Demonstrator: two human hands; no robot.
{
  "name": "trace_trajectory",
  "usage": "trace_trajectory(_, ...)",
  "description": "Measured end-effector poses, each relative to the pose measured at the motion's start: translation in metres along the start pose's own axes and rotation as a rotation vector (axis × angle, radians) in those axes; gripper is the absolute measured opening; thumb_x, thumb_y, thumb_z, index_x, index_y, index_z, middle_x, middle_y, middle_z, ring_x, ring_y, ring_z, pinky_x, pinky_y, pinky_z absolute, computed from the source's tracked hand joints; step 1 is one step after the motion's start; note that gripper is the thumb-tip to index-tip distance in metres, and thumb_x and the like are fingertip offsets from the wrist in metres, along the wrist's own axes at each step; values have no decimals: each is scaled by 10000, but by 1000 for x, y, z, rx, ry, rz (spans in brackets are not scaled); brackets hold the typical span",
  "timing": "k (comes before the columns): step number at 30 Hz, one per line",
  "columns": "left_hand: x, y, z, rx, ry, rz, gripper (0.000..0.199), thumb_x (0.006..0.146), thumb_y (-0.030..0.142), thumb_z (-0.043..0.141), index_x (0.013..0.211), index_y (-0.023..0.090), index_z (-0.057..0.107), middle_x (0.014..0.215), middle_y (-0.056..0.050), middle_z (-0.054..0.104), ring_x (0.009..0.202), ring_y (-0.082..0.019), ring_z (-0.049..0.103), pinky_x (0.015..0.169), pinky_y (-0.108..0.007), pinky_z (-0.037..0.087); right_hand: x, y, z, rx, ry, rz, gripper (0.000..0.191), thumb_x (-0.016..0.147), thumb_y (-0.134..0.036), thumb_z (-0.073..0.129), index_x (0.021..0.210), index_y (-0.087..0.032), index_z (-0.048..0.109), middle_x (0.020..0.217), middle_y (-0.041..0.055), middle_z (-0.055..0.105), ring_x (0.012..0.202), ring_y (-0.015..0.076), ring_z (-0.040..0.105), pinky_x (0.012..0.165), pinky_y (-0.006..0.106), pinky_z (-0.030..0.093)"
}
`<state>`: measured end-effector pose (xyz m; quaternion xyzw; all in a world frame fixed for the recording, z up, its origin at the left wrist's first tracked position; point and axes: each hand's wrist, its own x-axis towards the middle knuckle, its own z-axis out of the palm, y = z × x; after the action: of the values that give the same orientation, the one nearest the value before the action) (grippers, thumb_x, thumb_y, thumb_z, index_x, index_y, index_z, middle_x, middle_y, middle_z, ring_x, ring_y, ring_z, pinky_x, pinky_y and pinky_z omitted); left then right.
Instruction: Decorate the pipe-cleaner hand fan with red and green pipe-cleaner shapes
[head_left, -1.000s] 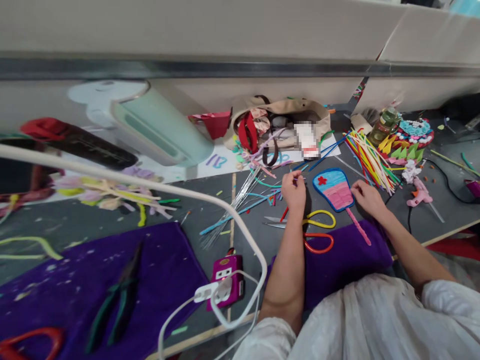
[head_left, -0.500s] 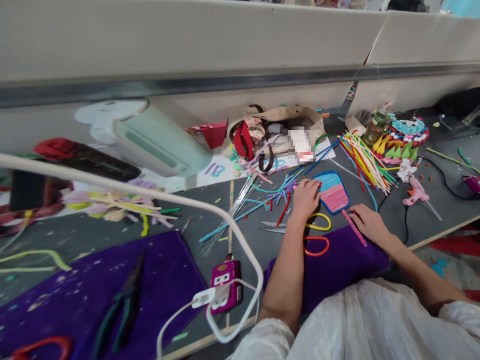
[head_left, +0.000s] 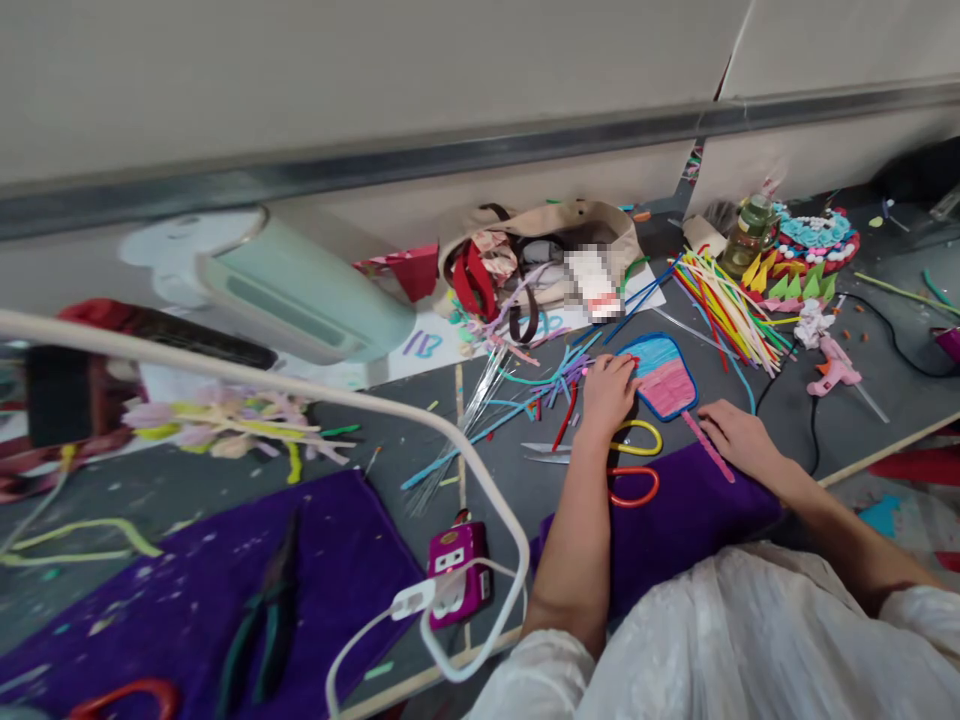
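Observation:
A flat pipe-cleaner piece (head_left: 666,385) lies on the grey table, blue at the top and pink below, with a dark blue outline. Its pink stick (head_left: 707,447) runs down onto a folded purple cloth (head_left: 675,520). My left hand (head_left: 609,392) rests palm down at the piece's left edge, fingers stretched out and holding nothing visible. On the other side, my right hand (head_left: 735,435) lies beside the stick with its fingers loosely extended. Scissors (head_left: 637,487) with one yellow and one red handle lie partly beneath my left forearm.
Colourful pipe cleaners (head_left: 727,315) lie behind my hands, near a pink glue gun (head_left: 835,367). A beige bag (head_left: 622,235) stands by the wall. Left are a purple power socket (head_left: 459,570), a white cable (head_left: 480,470) and pliers (head_left: 262,620) on purple cloth.
The view has shifted slightly, tilting a little downward. Both hands and the pipe-cleaner piece keep nearly the same places relative to each other.

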<state>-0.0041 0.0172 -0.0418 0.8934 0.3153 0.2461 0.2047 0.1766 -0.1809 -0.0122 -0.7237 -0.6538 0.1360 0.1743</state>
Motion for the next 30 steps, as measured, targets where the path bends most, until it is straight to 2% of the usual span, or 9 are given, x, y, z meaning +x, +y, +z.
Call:
trace_trajectory(4, 1, 5, -3, -109, 89, -39, 244, 879, 278, 608, 1094, 215, 703, 1220, -107, 684, 1134, -295, 530, 1012, -459, 410, -1, -4, -2, 17, 7, 6, 235, 1002, -280, 404, 1070, -219, 621, 1032, 72, 673, 949, 194, 655, 779, 288, 468)
trace_trajectory(6, 0, 6, -7, -147, 242, -100, 222, 911, 292, 562, 1063, 219, 706, 1160, -95, 701, 1110, -266, 556, 1004, -431, 418, -2, -9, -2, -11, 8, 39, 218, 997, -329, 430, 1002, -229, 623, 974, 58, 673, 893, 187, 657, 727, 279, 453)
trace_trajectory(10, -2, 2, -17, -211, 609, -316, 242, 942, 339, 501, 941, 212, 707, 978, -80, 707, 992, -221, 596, 926, -375, 450, 0, -16, 6, -142, -29, 107, 200, 935, -398, 541, 896, -215, 613, 890, 68, 664, 770, 201, 637, 620, 285, 402)
trace_trajectory(13, -2, -7, -19, -374, 759, -474, 259, 919, 387, 511, 922, 200, 690, 954, -73, 687, 927, -188, 610, 805, -306, 483, 6, -14, 15, -102, -14, 158, 100, 885, -253, 546, 812, -207, 598, 815, 64, 655, 689, 182, 604, 594, 278, 380)
trace_trajectory(15, -1, -12, -18, -558, 812, -561, 282, 881, 430, 545, 957, 187, 667, 976, -73, 673, 890, -167, 615, 724, -263, 491, 9, -11, 19, 55, 52, 201, 93, 845, -206, 532, 762, -217, 575, 724, 27, 623, 635, 162, 575, 589, 266, 384)
trace_trajectory(19, 6, -14, -16, -1003, 765, -671, 409, 787, 509, 656, 1042, 193, 603, 1090, -85, 651, 892, -147, 641, 695, -236, 510, 9, -11, 19, 434, 203, 220, 108, 851, -311, 532, 772, -238, 544, 633, -31, 539, 558, 141, 522, 549, 252, 401)
trace_trajectory(23, 11, -3, -20, -1492, 531, -732, 409, 824, 554, 632, 1018, 195, 612, 1037, -92, 700, 903, -163, 687, 799, -297, 547, 4, -23, 22, 548, 270, 173, 146, 875, -364, 529, 788, -246, 535, 619, -47, 481, 509, 129, 462, 517, 259, 392)
trace_trajectory(26, 12, 10, -27, -1696, 369, -684, 436, 855, 595, 582, 953, 176, 650, 940, -85, 734, 843, -179, 703, 782, -322, 561, 3, -30, 31, 551, 291, 115, 136, 883, -368, 530, 814, -251, 536, 642, -40, 491, 527, 135, 469, 534, 270, 409)
trace_trajectory(30, 13, 21, -37, -1825, 417, -702, 325, 896, 497, 584, 841, 184, 653, 823, -33, 742, 745, -153, 698, 726, -287, 564, 9, -30, 42, 518, 296, 86, 132, 891, -375, 520, 823, -262, 520, 663, -29, 508, 538, 149, 484, 544, 289, 424)
